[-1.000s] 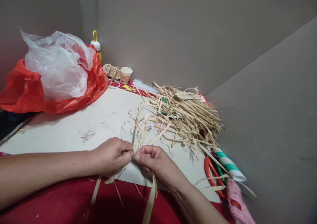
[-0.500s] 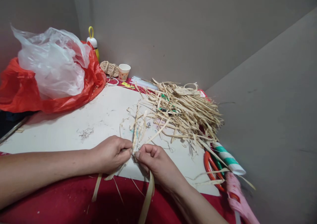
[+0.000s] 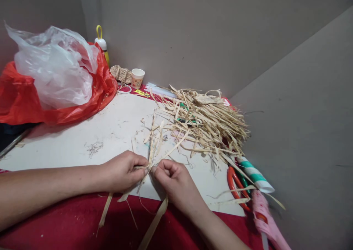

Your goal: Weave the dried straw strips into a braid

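Observation:
My left hand (image 3: 124, 172) and my right hand (image 3: 173, 182) meet at the near edge of a white board (image 3: 91, 132), both pinched on a small bundle of pale straw strips (image 3: 152, 150). The strips stand up between the fingertips and fan out towards the far side. Loose ends hang below my hands over the red cloth (image 3: 68, 228). A big heap of the same straw strips (image 3: 209, 123) lies just beyond my right hand.
A red plastic bag with a clear bag on top (image 3: 52, 80) fills the back left. Near the wall stand a small woven piece (image 3: 120, 74), a paper cup (image 3: 137, 77) and a white bottle with a yellow loop (image 3: 100, 43). Red-handled scissors (image 3: 235, 189) and a green-striped roll (image 3: 255, 176) lie at the right.
My hands have stayed pinched on the bundle, shifting slightly. The long strip hanging under my right hand has swung leftwards. The view has drifted a little to the right.

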`<state>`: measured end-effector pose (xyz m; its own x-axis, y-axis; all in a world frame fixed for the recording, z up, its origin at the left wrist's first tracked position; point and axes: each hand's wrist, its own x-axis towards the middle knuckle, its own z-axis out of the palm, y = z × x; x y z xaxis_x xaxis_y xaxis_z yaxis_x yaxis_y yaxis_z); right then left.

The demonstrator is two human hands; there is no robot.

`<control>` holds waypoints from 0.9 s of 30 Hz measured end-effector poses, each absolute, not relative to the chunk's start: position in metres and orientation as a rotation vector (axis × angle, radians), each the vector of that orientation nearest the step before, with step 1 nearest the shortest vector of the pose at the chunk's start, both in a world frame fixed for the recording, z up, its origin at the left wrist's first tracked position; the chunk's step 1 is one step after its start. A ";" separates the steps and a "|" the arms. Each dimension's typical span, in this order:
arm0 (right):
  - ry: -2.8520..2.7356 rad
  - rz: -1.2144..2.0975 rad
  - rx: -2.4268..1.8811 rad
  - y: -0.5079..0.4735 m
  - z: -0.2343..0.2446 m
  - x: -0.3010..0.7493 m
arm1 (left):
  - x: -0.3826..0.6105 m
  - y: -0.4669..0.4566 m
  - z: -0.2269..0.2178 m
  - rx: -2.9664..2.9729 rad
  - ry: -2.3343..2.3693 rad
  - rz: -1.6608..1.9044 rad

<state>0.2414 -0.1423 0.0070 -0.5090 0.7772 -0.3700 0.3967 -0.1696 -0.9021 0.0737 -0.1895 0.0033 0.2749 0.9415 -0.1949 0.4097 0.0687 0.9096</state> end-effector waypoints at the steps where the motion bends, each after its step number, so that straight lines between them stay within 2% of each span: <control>1: -1.802 1.704 -1.341 -0.143 0.008 0.240 | 0.074 -0.190 0.003 1.521 1.311 0.642; 7: -1.791 1.735 -1.325 -0.145 0.007 0.241 | 0.073 -0.191 0.003 1.524 1.314 0.601; 20: -1.605 2.066 -1.142 -0.142 -0.005 0.250 | 0.072 -0.188 0.000 1.400 1.177 0.697; 27: -1.745 1.878 -1.251 -0.143 0.002 0.244 | 0.073 -0.189 -0.001 1.434 1.247 0.666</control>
<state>0.2438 -0.1429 0.0017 -0.5820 0.7130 -0.3910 0.3374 -0.2257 -0.9139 0.0733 -0.1890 -0.0012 0.2960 0.9288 -0.2231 0.3312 0.1193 0.9360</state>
